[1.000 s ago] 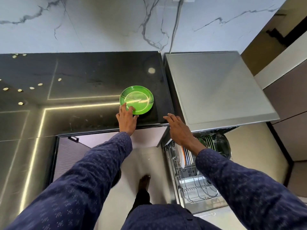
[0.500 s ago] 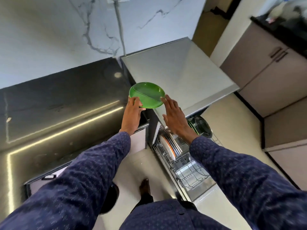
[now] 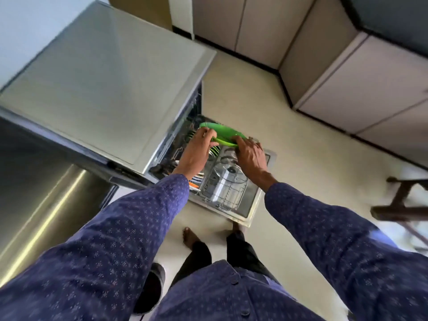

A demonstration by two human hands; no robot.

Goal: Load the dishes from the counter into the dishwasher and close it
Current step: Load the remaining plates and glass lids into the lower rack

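A green plate [image 3: 223, 133] hangs tilted over the pulled-out lower rack [image 3: 228, 193] of the open dishwasher. My left hand [image 3: 196, 150] grips the plate's left rim, and my right hand [image 3: 249, 156] holds its right rim from below. Several plates [image 3: 196, 179] stand upright on the rack's left side, white and orange-edged. A clear glass lid or bowl [image 3: 228, 174] lies in the rack beneath my hands. The dishwasher's grey top [image 3: 104, 72] fills the upper left.
The open dishwasher door [image 3: 253, 207] lies flat near my bare feet [image 3: 191, 237]. Beige cabinets [image 3: 347, 72] line the far right. A dark wooden piece of furniture [image 3: 403, 205] stands at the right edge. The black counter [image 3: 34, 177] runs along the left.
Both hands carried the green plate off the counter, rightward and down over the dishwasher rack. My view swung to the right and down with it.
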